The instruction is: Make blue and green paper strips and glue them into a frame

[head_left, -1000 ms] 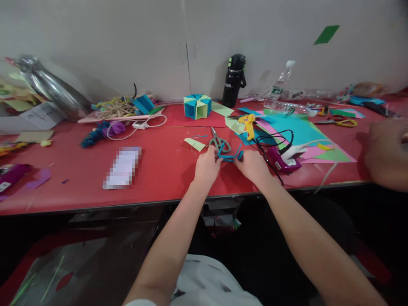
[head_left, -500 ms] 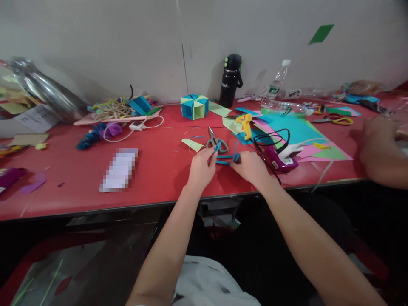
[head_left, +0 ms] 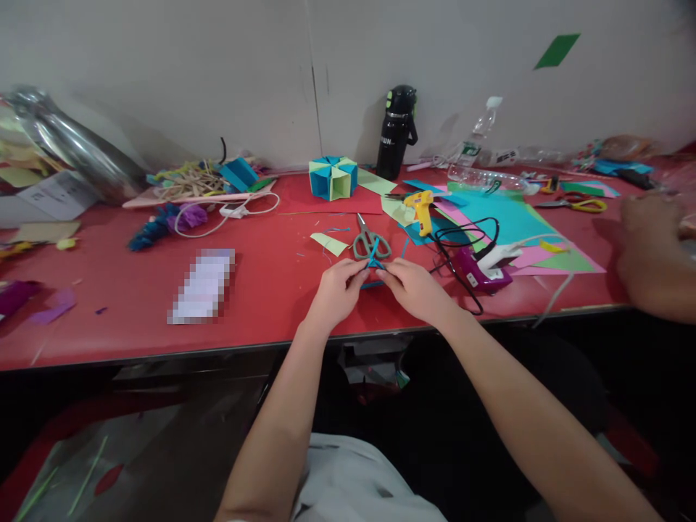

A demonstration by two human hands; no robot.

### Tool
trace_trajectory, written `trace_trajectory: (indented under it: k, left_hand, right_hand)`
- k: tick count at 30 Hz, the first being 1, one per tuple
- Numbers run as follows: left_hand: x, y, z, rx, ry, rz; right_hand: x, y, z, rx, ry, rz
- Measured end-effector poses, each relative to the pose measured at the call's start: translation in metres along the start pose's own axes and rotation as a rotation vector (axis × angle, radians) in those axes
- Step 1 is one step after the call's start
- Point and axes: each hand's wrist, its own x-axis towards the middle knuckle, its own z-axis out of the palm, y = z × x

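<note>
Blue paper strips (head_left: 374,262) met in a small crossed bundle above the red worktop (head_left: 266,290), close to its front edge, with the scissors (head_left: 367,238) just beyond. The left hand (head_left: 336,291) pinched one side of the bundle between thumb and fingertips; the right hand (head_left: 416,288) pinched the opposite side, and the two sets of fingertips were nearly touching. A pale green scrap (head_left: 329,243) lay beyond the left hand, while the yellow glue gun (head_left: 421,210) and the purple power block (head_left: 481,279) were on the right-hand side.

The bundle looked very light, thin and springy, more likely to crease or twist than to slip. A gentle fingertip hold at the folded or crossed part seemed best, since a squeeze there would steady it without flattening the loose ends; a hard tug on one narrow end could have torn or bent it.

Fingers covered much of the bundle, so how the strips crossed, and whether they were joined, could not be told. The lower blue band between the hands was partly hidden too. The phone-shaped object (head_left: 204,286) was pixelated, and another person's hand (head_left: 652,254), at the right edge, was blurred, its grip unclear.
</note>
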Motion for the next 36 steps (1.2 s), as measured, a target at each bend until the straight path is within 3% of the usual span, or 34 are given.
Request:
trace_trajectory:
  k: [4,9,16,25,36]
  left_hand:
    - [-0.002,0.001,0.002,0.020,0.044,0.015]
    - [-0.004,0.004,0.001,0.057,0.075,0.016]
    - [-0.005,0.005,0.004,-0.058,0.104,0.035]
    - [-0.008,0.014,-0.002,-0.344,0.049,-0.066]
    - [-0.002,0.018,-0.005,-0.439,0.019,-0.081]
  right_hand:
    - [-0.002,-0.005,0.000,0.123,0.006,0.019]
    - [-0.002,-0.012,0.000,0.446,-0.012,0.120]
    - [-0.002,-0.016,0.000,0.790,-0.139,0.217]
    - [-0.003,-0.019,0.000,0.826,-0.141,0.207]
    - [-0.002,-0.021,0.000,0.858,-0.045,0.109]
